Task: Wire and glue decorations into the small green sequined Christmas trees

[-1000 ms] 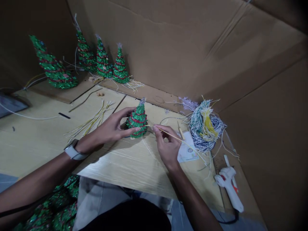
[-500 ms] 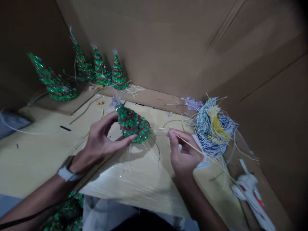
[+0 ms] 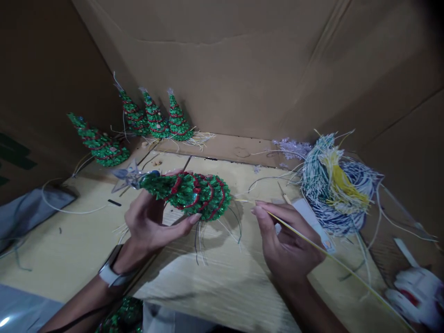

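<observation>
My left hand point(image 3: 149, 222) grips a small green tinsel Christmas tree point(image 3: 189, 194), lying nearly level with its base toward the right. Red garland winds round it, and a clear star point(image 3: 126, 178) sits at its tip on the left. Several thin wires hang from the base. My right hand point(image 3: 287, 236) is closed in a pinch on a thin yellow wire point(image 3: 350, 274), which trails off to the lower right. The wire's near end points at the tree's base; whether it touches is too fine to tell.
Several finished-looking trees point(image 3: 176, 118) stand along the cardboard wall at the back left. On the right lie a bundle of white, blue, green and yellow wires point(image 3: 336, 185), purple snowflake pieces point(image 3: 293, 148) and a white glue gun point(image 3: 416, 296). More green tinsel point(image 3: 126, 314) shows below the table edge.
The tree in my left hand has turned from leaning to nearly level, its star now plain to see. The view has shifted, and my right hand still pinches the yellow wire.
</observation>
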Tool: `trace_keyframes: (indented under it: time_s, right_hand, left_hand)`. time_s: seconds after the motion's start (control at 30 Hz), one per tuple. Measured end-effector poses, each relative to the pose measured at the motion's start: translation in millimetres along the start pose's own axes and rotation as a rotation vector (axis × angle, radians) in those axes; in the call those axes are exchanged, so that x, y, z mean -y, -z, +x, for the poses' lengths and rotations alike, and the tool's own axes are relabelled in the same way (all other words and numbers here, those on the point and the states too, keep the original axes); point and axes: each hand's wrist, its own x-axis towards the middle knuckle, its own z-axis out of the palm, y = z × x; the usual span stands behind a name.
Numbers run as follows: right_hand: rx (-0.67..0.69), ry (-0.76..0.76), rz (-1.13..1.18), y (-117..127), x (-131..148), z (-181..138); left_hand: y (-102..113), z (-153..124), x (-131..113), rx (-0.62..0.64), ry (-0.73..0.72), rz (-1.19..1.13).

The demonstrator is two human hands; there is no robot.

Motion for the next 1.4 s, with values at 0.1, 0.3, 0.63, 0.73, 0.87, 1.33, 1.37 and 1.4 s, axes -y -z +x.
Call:
trace_keyframes:
  time_s: [0.1, 0.3, 0.63, 0.73, 0.87, 1.33, 1.37, 1.4]
  right_hand:
    - [0.004, 0.006, -0.024, 0, 2, 0]
    - [0.001, -0.017, -0.039, 0, 5, 1]
    - [0.029, -0.041, -0.009, -3, 1, -2]
    - [0.059, -0.045, 0.003, -4, 1, -3]
    - [0.074, -0.035, 0.027, -6, 1, -3]
    - [0.187, -0.008, 0.055, -8, -1, -10]
    - [0.188, -0.004, 0.054, -8, -1, -10]
    - [0.19, 0.0, 0.055, -8, 0, -11]
  left_hand:
    - [-2, -2, 1, -0.106, -0.042, -0.068]
    - [-4, -2, 4, -0.143, -0.134, -0.089]
    - [-9, 6, 3, -0.063, -0.034, 0.069]
    - [-10, 7, -2, 0.04, 0.091, 0.128]
    - [-11, 9, -11, 0.101, 0.166, 0.155]
    - [-19, 12, -23, 0.134, 0.19, 0.138]
    - [-20, 12, -22, 0.143, 0.198, 0.112]
    - [-22, 12, -21, 0.15, 0.204, 0.09]
